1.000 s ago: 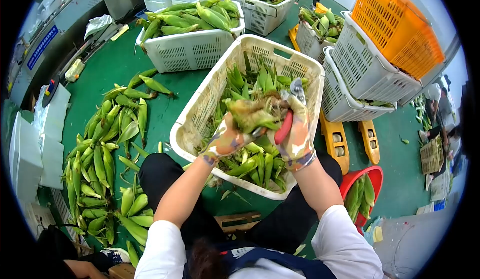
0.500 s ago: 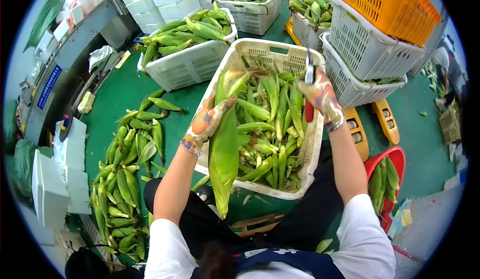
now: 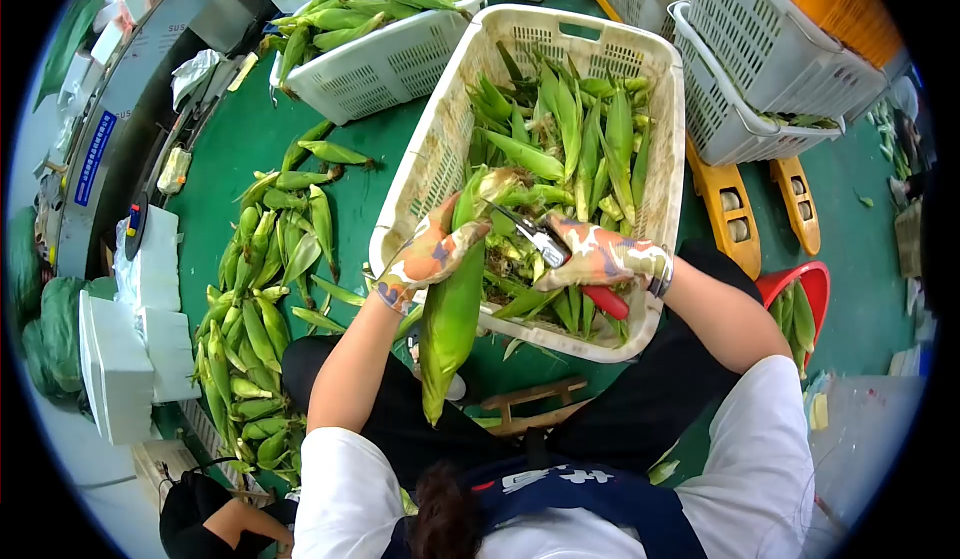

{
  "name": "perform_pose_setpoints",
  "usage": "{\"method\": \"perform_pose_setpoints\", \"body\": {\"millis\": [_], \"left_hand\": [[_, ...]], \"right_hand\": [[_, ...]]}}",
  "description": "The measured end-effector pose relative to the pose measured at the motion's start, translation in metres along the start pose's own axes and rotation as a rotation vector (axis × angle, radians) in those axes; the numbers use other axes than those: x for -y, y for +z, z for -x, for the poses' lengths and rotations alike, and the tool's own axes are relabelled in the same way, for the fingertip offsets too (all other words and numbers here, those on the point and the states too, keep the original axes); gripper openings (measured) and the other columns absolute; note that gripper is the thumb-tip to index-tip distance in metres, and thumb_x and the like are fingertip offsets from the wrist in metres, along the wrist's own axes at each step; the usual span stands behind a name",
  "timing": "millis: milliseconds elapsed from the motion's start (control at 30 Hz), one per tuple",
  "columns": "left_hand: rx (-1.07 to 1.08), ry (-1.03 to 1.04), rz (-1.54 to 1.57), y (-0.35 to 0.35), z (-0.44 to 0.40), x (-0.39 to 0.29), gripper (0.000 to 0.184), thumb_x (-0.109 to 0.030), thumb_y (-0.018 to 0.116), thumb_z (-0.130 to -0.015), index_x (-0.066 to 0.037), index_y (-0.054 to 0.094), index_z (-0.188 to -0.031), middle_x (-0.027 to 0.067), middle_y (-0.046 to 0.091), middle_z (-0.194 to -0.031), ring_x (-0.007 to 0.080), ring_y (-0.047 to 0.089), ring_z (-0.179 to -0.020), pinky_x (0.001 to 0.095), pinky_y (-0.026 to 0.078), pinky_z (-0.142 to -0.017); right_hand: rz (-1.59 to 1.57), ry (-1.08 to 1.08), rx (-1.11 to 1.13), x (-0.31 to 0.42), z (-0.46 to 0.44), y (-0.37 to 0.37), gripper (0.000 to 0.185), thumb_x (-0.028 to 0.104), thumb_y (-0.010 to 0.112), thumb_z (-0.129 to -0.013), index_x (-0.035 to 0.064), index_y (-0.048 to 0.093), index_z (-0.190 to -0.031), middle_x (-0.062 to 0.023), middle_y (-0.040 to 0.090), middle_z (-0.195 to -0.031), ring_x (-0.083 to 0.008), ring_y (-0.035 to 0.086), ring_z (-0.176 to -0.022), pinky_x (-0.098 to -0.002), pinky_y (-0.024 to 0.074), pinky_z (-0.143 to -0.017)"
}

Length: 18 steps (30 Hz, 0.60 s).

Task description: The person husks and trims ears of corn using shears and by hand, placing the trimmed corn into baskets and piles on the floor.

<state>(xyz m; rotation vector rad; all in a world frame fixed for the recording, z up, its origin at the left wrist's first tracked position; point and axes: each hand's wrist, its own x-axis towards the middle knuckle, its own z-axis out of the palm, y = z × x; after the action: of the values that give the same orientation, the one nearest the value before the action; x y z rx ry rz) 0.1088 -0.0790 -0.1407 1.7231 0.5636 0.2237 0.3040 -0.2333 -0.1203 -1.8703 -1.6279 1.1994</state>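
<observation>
My left hand (image 3: 430,256), in a patterned glove, is closed round a green ear of corn (image 3: 452,321) that hangs tip down over the near left edge of the white crate (image 3: 393,194). My right hand (image 3: 597,256), gloved too, grips red-handled shears (image 3: 541,243). Their metal blades point left, beside the ear's stalk end. Inside the crate, between and beyond my hands, lie green husks and leaves (image 3: 568,129).
Ears of corn are piled on the green floor (image 3: 262,339) at the left. A full crate (image 3: 370,71) stands behind. Stacked crates (image 3: 745,74), a yellow pallet jack (image 3: 727,209) and a red bucket (image 3: 818,289) are at the right. Another person's arm (image 3: 243,521) shows at lower left.
The clump earlier between my hands is gone, and my left hand now holds a whole ear. My right hand has brought the shears down and left to its stalk end. The view has shifted.
</observation>
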Motion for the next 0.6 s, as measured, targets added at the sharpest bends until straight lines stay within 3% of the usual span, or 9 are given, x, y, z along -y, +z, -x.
{"method": "perform_pose_setpoints", "body": {"millis": [33, 100, 200, 267, 300, 367, 433, 567, 600], "left_hand": [[0.038, -0.017, -0.027, 0.002, 0.000, -0.004, 0.055, -0.020, 0.055, -0.086, 0.002, 0.030, -0.131, 0.0087, 0.048, -0.118, 0.0134, 0.048, -0.103, 0.0259, 0.038, -0.090], [0.050, -0.053, 0.076, 0.004, -0.001, 0.000, 0.056, -0.020, 0.057, -0.085, 0.002, 0.032, -0.130, 0.0086, 0.049, -0.116, 0.0136, 0.048, -0.104, 0.0260, 0.037, -0.090], [0.256, -0.078, 0.048, 0.012, -0.001, 0.001, 0.059, -0.022, 0.057, -0.084, 0.003, 0.029, -0.130, 0.0095, 0.053, -0.111, 0.0148, 0.049, -0.105, 0.0275, 0.037, -0.091], [0.199, -0.062, 0.127, 0.019, 0.002, 0.006, 0.052, -0.024, 0.056, -0.084, 0.003, 0.037, -0.125, 0.0092, 0.056, -0.107, 0.0159, 0.051, -0.101, 0.0281, 0.039, -0.088], [0.203, -0.050, 0.165, 0.019, 0.004, 0.005, 0.051, -0.024, 0.055, -0.085, 0.003, 0.038, -0.124, 0.0091, 0.056, -0.106, 0.0162, 0.052, -0.100, 0.0279, 0.039, -0.088], [0.167, -0.099, 0.239, 0.017, 0.003, 0.012, 0.051, -0.024, 0.055, -0.085, 0.003, 0.037, -0.125, 0.0094, 0.057, -0.105, 0.0164, 0.052, -0.100, 0.0273, 0.040, -0.087], [0.129, -0.146, 0.310, 0.014, -0.002, 0.015, 0.052, -0.024, 0.054, -0.086, 0.003, 0.035, -0.126, 0.0097, 0.057, -0.104, 0.0166, 0.052, -0.101, 0.0268, 0.040, -0.086], [0.102, -0.164, 0.284, 0.021, 0.002, -0.006, 0.051, -0.021, 0.054, -0.084, 0.005, 0.036, -0.124, 0.0098, 0.059, -0.100, 0.0137, 0.055, -0.091, 0.0247, 0.045, -0.078], [0.101, -0.204, 0.268, 0.020, 0.001, -0.011, 0.051, -0.021, 0.055, -0.083, 0.006, 0.037, -0.123, 0.0097, 0.059, -0.100, 0.0139, 0.055, -0.090, 0.0251, 0.045, -0.078]], "right_hand": [[0.008, 0.033, 0.081, 0.003, 0.000, -0.007, 0.099, 0.050, 0.066, -0.066, -0.0179, 0.024, -0.124, -0.0302, 0.048, -0.112, -0.0313, 0.050, -0.104, -0.0306, 0.0411, -0.086], [-0.108, -0.029, 0.059, -0.006, 0.000, -0.008, 0.101, 0.050, 0.068, -0.064, -0.0183, 0.024, -0.123, -0.0289, 0.049, -0.113, -0.0296, 0.051, -0.103, -0.0302, 0.0410, -0.086], [-0.349, -0.102, 0.101, -0.020, -0.010, -0.006, 0.072, 0.037, 0.072, -0.066, -0.0078, 0.039, -0.112, -0.0153, 0.055, -0.097, -0.0177, 0.052, -0.087, -0.0284, 0.0430, -0.075], [-0.244, -0.190, 0.231, -0.015, -0.011, -0.022, 0.054, 0.026, 0.073, -0.068, -0.0001, 0.042, -0.104, -0.0061, 0.055, -0.086, -0.0117, 0.049, -0.078, -0.0266, 0.0426, -0.068], [-0.164, -0.132, 0.257, -0.016, -0.010, -0.027, 0.056, 0.026, 0.073, -0.067, 0.0000, 0.042, -0.106, -0.0057, 0.055, -0.087, -0.0121, 0.049, -0.077, -0.0264, 0.0426, -0.068], [0.057, -0.032, 0.294, -0.005, 0.000, -0.039, 0.097, 0.040, 0.072, -0.066, -0.0057, 0.020, -0.134, -0.0200, 0.048, -0.119, -0.0210, 0.050, -0.103, -0.0272, 0.0409, -0.085], [-0.024, -0.033, 0.295, -0.006, 0.002, -0.039, 0.100, 0.043, 0.072, -0.065, -0.0065, 0.019, -0.134, -0.0215, 0.046, -0.122, -0.0234, 0.049, -0.105, -0.0280, 0.0402, -0.087], [0.095, -0.119, 0.295, -0.006, -0.004, -0.030, 0.091, 0.040, 0.071, -0.063, -0.0068, 0.029, -0.130, -0.0169, 0.056, -0.099, -0.0217, 0.055, -0.086, -0.0289, 0.0448, -0.074], [0.033, -0.112, 0.222, -0.004, -0.002, -0.026, 0.079, 0.036, 0.071, -0.063, -0.0052, 0.037, -0.122, -0.0127, 0.056, -0.089, -0.0194, 0.054, -0.079, -0.0291, 0.0445, -0.069]]}}
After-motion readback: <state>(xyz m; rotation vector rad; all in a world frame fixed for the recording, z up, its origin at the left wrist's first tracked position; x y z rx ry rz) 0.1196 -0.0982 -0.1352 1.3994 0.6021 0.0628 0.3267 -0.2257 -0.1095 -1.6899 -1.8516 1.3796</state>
